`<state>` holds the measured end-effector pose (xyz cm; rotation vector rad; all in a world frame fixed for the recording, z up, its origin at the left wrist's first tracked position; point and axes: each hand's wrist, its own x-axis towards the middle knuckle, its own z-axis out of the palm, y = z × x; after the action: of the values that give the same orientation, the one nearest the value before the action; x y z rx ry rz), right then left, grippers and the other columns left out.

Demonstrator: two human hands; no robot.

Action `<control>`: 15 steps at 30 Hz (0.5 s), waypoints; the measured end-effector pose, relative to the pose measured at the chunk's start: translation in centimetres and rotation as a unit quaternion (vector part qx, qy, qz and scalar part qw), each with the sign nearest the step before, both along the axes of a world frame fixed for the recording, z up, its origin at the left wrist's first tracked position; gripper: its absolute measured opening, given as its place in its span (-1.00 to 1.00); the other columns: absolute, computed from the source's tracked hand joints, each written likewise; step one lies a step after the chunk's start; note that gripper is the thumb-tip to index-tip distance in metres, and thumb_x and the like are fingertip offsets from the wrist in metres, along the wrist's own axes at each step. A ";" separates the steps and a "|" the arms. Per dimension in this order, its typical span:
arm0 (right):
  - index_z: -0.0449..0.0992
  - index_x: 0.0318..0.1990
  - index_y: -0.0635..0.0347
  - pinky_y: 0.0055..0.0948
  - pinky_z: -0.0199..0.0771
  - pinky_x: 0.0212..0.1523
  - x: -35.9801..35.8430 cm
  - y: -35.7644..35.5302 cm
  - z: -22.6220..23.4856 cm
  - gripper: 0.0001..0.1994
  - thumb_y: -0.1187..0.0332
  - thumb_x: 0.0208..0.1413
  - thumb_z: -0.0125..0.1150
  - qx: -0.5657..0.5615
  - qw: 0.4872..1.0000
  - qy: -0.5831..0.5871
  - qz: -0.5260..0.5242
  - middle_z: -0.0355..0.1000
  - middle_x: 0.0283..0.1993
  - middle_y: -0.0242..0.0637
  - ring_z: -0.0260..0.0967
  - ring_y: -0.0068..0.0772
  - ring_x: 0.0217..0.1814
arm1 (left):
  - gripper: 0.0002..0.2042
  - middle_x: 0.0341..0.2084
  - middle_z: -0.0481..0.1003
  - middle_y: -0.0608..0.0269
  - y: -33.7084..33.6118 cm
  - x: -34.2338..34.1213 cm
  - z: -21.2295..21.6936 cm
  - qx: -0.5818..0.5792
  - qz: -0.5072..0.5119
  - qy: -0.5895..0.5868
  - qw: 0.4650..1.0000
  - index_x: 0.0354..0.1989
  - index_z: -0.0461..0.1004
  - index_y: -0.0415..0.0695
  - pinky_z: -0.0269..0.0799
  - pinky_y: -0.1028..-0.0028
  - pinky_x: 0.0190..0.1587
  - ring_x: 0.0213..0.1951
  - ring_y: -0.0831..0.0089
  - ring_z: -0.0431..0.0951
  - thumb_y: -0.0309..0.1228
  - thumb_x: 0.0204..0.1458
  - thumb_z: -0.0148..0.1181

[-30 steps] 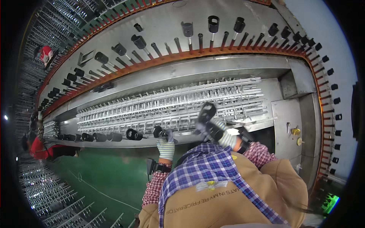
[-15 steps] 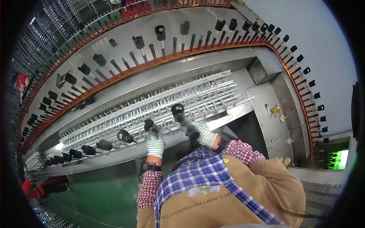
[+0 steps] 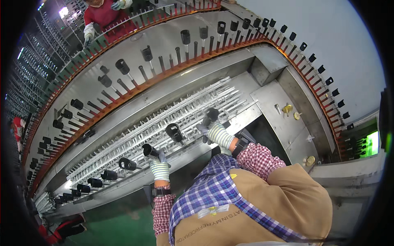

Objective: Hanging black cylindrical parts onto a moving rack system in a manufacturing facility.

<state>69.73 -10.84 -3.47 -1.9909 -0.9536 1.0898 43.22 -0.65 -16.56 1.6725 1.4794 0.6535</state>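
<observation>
Head camera looks down over my plaid sleeves onto a long metal machine bed, where my left hand (image 3: 159,167) in its striped knit glove has its fingers wrapped around a black tubular bobbin (image 3: 148,150) at the near edge of the spindle rack (image 3: 123,147). My right hand (image 3: 213,130), gloved the same way, reaches further in with fingers curled over another black bobbin (image 3: 212,113); how tightly they pinch it I cannot tell, since the glove hides the tips. Judging by what lies before me, the work is partway along: a row of black bobbins (image 3: 102,175) already sits along the near rail to my left, one more seated bobbin (image 3: 174,132) stands between my hands, and the pale metal pins to my right look bare and unfilled. The bobbins are matte, hollow cylinders with open round mouths; the rack is a dense comb of thin, shiny, pale rods. Behind it runs a smooth steel panel (image 3: 164,41) edged by an orange rail (image 3: 135,92), with further black holders on slim rods. Across the machine, a person in red (image 3: 107,16) with pale gloves works at the far side.
</observation>
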 end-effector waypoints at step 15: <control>0.21 -0.10 0.28 -0.40 0.41 -0.27 8.2 -1.0 -2.4 -0.68 0.30 0.03 -0.04 0.224 0.895 0.021 0.385 0.38 -0.27 -0.04 0.39 -0.32 -0.27 | -0.60 -0.21 0.34 0.18 -8.3 5.3 6.0 0.111 0.313 -0.229 0.915 -0.04 0.21 -0.21 0.35 0.51 -0.40 -0.35 0.48 0.38 -0.27 -0.01 0.05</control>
<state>77.91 -11.82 -5.89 -1.2063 -1.8611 1.1487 48.54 -8.91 -10.54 1.0567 1.6145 1.4978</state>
